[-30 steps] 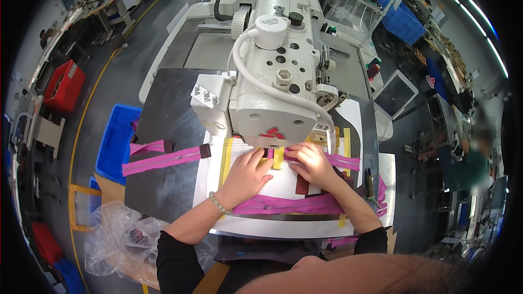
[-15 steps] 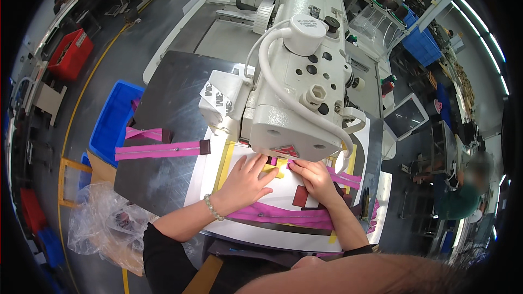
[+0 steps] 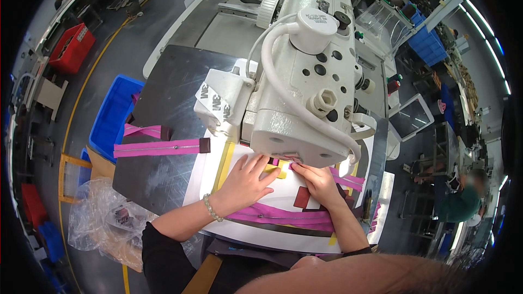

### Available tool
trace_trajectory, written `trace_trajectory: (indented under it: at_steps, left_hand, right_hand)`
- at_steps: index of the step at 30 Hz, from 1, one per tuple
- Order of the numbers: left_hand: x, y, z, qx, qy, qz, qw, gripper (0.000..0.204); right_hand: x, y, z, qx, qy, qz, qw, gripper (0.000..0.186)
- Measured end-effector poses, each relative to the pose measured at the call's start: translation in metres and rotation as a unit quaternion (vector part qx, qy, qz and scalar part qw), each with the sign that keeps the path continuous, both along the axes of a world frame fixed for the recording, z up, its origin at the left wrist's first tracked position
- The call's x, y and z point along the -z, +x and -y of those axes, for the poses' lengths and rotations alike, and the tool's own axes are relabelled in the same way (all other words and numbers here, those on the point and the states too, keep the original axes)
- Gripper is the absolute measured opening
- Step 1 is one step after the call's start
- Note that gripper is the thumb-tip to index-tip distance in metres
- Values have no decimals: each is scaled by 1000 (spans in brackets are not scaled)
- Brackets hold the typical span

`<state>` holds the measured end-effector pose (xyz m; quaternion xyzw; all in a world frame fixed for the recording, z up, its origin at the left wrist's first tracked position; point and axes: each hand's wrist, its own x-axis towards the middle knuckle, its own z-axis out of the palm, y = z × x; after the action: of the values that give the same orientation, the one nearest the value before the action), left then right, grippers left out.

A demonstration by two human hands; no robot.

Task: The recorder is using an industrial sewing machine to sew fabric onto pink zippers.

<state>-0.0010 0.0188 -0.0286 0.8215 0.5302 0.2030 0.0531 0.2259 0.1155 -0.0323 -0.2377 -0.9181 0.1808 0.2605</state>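
My left hand (image 3: 243, 183) lies flat with fingers spread on the white work plate (image 3: 261, 197), its fingertips beside a yellow piece (image 3: 277, 173) below the sewing machine head (image 3: 297, 139). My right hand (image 3: 320, 184) pinches the pink end of a zipper (image 3: 292, 166) close under that head. More pink zipper tape (image 3: 348, 178) shows to the right of this hand. A dark red patch (image 3: 302, 197) rests between my hands. Nearer to me, a long pink zipper (image 3: 283, 216) lies across the plate. The needle area is mostly hidden by the machine.
On the dark metal table at left lies a pink zipper with a dark end tab (image 3: 160, 148). Beyond it stands a blue bin (image 3: 113, 117). Clear plastic bags (image 3: 106, 218) bunch at lower left. A screen (image 3: 409, 117) stands right of the machine. A person in green (image 3: 460, 204) is farther right.
My right fingers have shifted slightly and now press together around the pink zipper end. The left hand stays in place. The whole view has tilted a little.
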Motion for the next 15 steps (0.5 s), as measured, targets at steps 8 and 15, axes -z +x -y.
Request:
trace_trajectory:
  at_steps: [8,15]
  left_hand:
    - [0,-1,2,3,-26,-7,1000,55]
    - [-3,-2,0,-1,-18,5,1000,54]
  right_hand:
    - [2,3,0,4,-28,9,1000,22]
    - [6,6,-2,-13,-70,14,997,30]
